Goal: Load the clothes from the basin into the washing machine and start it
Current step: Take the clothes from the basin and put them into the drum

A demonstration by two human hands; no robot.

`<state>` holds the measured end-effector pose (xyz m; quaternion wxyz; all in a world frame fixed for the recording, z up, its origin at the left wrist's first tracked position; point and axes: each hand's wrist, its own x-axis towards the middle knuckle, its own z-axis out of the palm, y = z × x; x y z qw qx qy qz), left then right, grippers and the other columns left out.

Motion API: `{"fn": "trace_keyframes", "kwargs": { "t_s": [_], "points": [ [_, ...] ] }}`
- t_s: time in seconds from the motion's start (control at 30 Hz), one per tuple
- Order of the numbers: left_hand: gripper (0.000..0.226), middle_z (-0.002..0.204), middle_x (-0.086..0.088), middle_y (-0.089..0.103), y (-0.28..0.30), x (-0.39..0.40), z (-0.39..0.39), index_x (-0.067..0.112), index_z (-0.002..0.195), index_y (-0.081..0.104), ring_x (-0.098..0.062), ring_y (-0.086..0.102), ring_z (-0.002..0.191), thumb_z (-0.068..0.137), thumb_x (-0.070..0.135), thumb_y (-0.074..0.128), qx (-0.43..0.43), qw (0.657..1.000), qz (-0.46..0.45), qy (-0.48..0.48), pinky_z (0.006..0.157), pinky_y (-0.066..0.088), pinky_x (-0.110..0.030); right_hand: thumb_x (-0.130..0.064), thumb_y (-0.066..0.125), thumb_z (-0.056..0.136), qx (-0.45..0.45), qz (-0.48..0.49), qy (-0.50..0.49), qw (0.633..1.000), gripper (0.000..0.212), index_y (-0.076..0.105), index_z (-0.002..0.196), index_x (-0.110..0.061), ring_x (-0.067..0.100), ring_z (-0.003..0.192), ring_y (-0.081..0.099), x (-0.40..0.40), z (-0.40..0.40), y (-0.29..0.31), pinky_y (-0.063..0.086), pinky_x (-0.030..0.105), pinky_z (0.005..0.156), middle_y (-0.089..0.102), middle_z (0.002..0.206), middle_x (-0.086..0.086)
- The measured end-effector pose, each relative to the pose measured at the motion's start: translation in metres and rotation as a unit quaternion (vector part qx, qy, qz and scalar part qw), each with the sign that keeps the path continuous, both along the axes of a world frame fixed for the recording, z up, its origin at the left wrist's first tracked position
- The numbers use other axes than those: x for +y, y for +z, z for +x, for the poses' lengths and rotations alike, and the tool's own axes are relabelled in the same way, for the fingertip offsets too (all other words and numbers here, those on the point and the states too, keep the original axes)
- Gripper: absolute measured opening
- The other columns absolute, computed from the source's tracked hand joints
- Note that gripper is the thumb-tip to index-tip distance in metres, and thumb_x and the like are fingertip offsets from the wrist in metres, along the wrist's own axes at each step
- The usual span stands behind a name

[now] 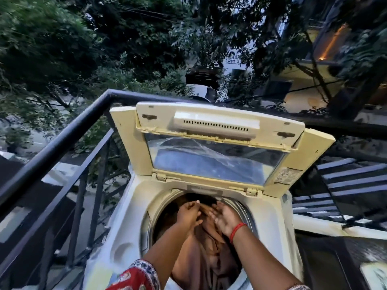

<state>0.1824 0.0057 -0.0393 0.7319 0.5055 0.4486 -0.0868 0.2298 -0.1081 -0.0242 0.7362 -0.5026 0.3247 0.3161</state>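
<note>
- Top-loader washer (134, 208) stands against the balcony railing (62, 139), with its lid (219, 143) tipped right back and upright, so the drum mouth is clear for both arms.
- Both hands are down in the drum (240, 206) together, one each side of a brown cloth (207, 254).
- The left hand (188, 212) is curled, fingers closing onto the cloth near its top, probably to steer it down past the rim.
- The right hand (225, 218), a red thread on its wrist, lies flatter, fingers spread against the cloth; I can't tell whether it is pinching or only pressing, as blur smears the fingertips.
- The cloth is half in: its upper end is inside the drum between the hands, while the rest hangs over the front lip towards the person, so it needs feeding in rather than dropping.
- More dark fabric seems to lie deeper in the drum, but it is too dim to be sure.
- The basin is out of view, so what is left to load can't be judged.
- The controls are hidden as well; with the lid up, starting is not yet possible.
</note>
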Motion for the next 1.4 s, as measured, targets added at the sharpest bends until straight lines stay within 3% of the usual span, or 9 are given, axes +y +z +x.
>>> {"fn": "trace_keyframes", "kwargs": {
  "t_s": [0.07,0.17,0.23,0.3,0.47,0.73,0.9,1.03,1.4],
  "points": [
    [0.024,0.104,-0.006,0.061,-0.002,0.005,0.012,0.015,0.118,0.053,-0.016,0.059,0.09,0.096,0.026,0.056,-0.009,0.999,-0.044,0.022,0.063,0.053,-0.031,-0.009,0.036,0.101,0.013,0.019,-0.046,0.999,0.024,0.056,0.088,-0.009,0.02,0.073,0.059,0.008,0.005,-0.002,0.053,0.023,0.061,0.058,0.085,0.008],
    [0.035,0.117,-0.007,0.056,-0.007,0.011,0.029,0.012,0.131,0.046,-0.021,0.054,0.105,0.098,0.023,0.052,-0.029,0.991,-0.111,0.064,0.069,0.053,-0.033,-0.005,0.034,0.099,0.032,0.052,-0.099,0.993,0.03,0.054,0.076,-0.007,0.019,0.055,0.059,0.019,0.016,-0.002,0.051,0.021,0.041,0.061,0.063,0.008],
    [0.036,0.101,-0.005,0.06,-0.01,0.012,0.036,0.007,0.132,0.049,-0.016,0.056,0.091,0.098,0.022,0.052,-0.038,0.987,-0.14,0.069,0.072,0.051,-0.031,-0.005,0.033,0.099,0.035,0.071,-0.13,0.988,0.03,0.053,0.076,-0.007,0.019,0.062,0.057,0.024,0.022,-0.004,0.052,0.021,0.041,0.062,0.064,0.008],
    [0.037,0.09,-0.002,0.062,-0.012,0.012,0.04,0.004,0.13,0.051,-0.012,0.057,0.08,0.098,0.024,0.052,-0.046,0.984,-0.163,0.051,0.069,0.049,-0.026,-0.007,0.034,0.099,0.028,0.097,-0.152,0.983,0.032,0.055,0.075,-0.007,0.018,0.052,0.064,0.03,0.025,-0.001,0.052,0.022,0.042,0.065,0.053,0.006],
    [0.043,0.113,-0.002,0.065,-0.012,0.021,0.04,0.01,0.121,0.059,-0.015,0.06,0.108,0.091,0.042,0.057,-0.053,0.97,-0.235,0.008,0.08,0.051,-0.024,-0.013,0.037,0.099,0.029,0.127,-0.237,0.963,0.029,0.053,0.076,-0.006,0.019,0.044,0.066,0.031,0.022,-0.008,0.055,0.031,0.045,0.065,0.051,0.009],
    [0.027,0.086,0.001,0.062,-0.024,0.022,0.033,0.02,0.09,0.06,-0.012,0.061,0.082,0.088,0.046,0.059,-0.038,0.98,-0.192,-0.027,0.08,0.051,-0.027,-0.021,0.047,0.098,0.042,0.139,-0.265,0.953,0.026,0.056,0.078,-0.007,0.019,0.049,0.067,0.022,0.007,-0.022,0.058,0.028,0.048,0.065,0.055,0.009],
    [0.033,0.101,-0.004,0.069,-0.029,0.02,0.015,0.014,0.113,0.057,-0.013,0.067,0.091,0.091,0.037,0.061,-0.046,0.984,-0.174,-0.015,0.075,0.057,-0.027,-0.033,0.055,0.095,0.065,0.126,-0.246,0.959,0.03,0.057,0.089,-0.004,0.024,0.074,0.061,0.019,-0.003,-0.025,0.058,0.029,0.052,0.059,0.079,0.012],
    [0.04,0.103,-0.003,0.069,-0.035,0.02,0.001,0.014,0.126,0.052,-0.014,0.065,0.091,0.092,0.034,0.06,-0.037,0.985,-0.168,-0.011,0.076,0.056,-0.03,-0.039,0.06,0.09,0.07,0.124,-0.216,0.966,0.035,0.059,0.095,-0.005,0.021,0.074,0.059,0.018,-0.016,-0.029,0.058,0.027,0.054,0.06,0.082,0.011],
    [0.035,0.103,-0.006,0.067,-0.04,0.017,-0.022,0.011,0.109,0.06,-0.015,0.064,0.084,0.086,0.036,0.068,-0.013,0.992,-0.105,-0.074,0.065,0.052,-0.024,-0.039,0.053,0.094,0.021,0.077,-0.175,0.981,0.036,0.054,0.109,-0.006,0.023,0.082,0.06,0.004,-0.036,-0.009,0.055,0.022,0.052,0.062,0.097,0.015]
  ]
}}
